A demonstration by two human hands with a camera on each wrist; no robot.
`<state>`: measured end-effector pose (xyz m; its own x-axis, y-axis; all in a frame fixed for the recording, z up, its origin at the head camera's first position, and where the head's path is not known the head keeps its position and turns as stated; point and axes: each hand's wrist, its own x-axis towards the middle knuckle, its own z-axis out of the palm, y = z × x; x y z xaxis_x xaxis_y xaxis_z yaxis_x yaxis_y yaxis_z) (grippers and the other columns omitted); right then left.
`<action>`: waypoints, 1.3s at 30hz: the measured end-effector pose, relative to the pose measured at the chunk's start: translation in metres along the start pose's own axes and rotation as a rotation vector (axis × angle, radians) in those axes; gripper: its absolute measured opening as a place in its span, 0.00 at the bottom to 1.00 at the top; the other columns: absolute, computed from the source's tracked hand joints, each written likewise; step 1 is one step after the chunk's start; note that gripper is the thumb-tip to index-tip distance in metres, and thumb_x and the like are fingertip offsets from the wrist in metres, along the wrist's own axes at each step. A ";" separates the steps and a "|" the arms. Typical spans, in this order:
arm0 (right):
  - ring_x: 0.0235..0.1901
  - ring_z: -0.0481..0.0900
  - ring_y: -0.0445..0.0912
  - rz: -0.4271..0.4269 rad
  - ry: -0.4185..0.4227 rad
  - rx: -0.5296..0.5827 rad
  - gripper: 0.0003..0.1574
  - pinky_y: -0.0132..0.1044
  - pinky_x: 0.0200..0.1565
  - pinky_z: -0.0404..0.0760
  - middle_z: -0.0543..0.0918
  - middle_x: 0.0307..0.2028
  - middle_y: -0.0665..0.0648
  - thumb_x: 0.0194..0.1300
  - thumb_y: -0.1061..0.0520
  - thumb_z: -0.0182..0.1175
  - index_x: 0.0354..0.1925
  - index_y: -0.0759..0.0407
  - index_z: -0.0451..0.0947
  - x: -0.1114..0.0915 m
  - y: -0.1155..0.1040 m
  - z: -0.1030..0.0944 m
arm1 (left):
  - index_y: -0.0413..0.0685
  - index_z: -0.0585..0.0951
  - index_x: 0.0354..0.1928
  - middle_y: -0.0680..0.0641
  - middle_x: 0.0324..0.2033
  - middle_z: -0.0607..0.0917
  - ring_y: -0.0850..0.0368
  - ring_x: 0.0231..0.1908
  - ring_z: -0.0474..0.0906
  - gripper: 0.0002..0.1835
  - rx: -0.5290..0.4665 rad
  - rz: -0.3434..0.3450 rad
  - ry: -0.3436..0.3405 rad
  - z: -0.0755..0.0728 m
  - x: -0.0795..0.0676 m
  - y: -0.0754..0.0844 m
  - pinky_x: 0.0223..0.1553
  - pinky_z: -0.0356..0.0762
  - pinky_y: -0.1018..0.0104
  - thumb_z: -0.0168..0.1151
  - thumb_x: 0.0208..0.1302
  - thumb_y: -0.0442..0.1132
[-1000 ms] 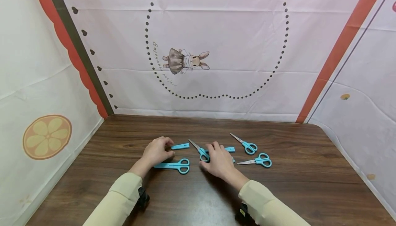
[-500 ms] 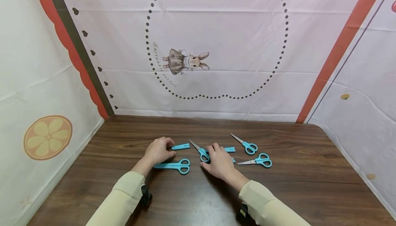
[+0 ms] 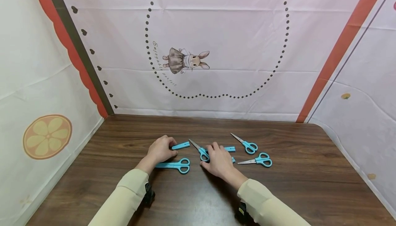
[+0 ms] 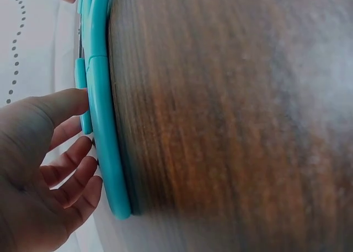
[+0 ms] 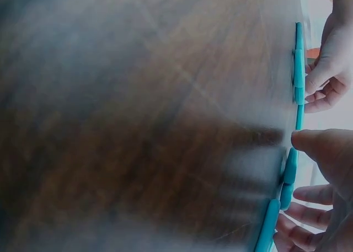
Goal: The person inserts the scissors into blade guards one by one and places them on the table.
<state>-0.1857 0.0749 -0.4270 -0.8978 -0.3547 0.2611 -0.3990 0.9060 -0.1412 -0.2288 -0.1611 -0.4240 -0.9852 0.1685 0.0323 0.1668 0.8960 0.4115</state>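
My left hand pinches one end of a light-blue blade cover between thumb and fingers. Just below it on the table lies a pair of light-blue scissors with its blade sheathed in a matching cover. My right hand is spread low over the table, thumb and fingers apart around the handle of bare-bladed scissors. Its thumb stands away from the fingers. Part of that handle is hidden. Two more blade covers, one upper and one lower, are partly covered by the right hand.
Two more scissors with bare blades lie to the right, one farther back and one nearer. The brown wood-grain table meets a printed white cloth at its back and sides.
My left hand has shifted slightly to the right, and the blade cover at its fingers has turned a little, its right end tilting farther back. The right hand stays in place.
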 end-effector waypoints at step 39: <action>0.32 0.73 0.53 0.021 -0.065 -0.065 0.31 0.44 0.29 0.74 0.74 0.39 0.59 0.53 0.37 0.63 0.46 0.57 0.75 0.006 -0.001 0.001 | 0.54 0.81 0.37 0.53 0.27 0.73 0.58 0.28 0.69 0.12 0.018 -0.025 -0.014 0.002 0.007 0.001 0.25 0.64 0.64 0.70 0.50 0.45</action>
<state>-0.1908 0.0716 -0.4258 -0.9170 -0.3474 0.1961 -0.3686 0.9258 -0.0835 -0.2356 -0.1583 -0.4249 -0.9885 0.1512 0.0094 0.1425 0.9072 0.3957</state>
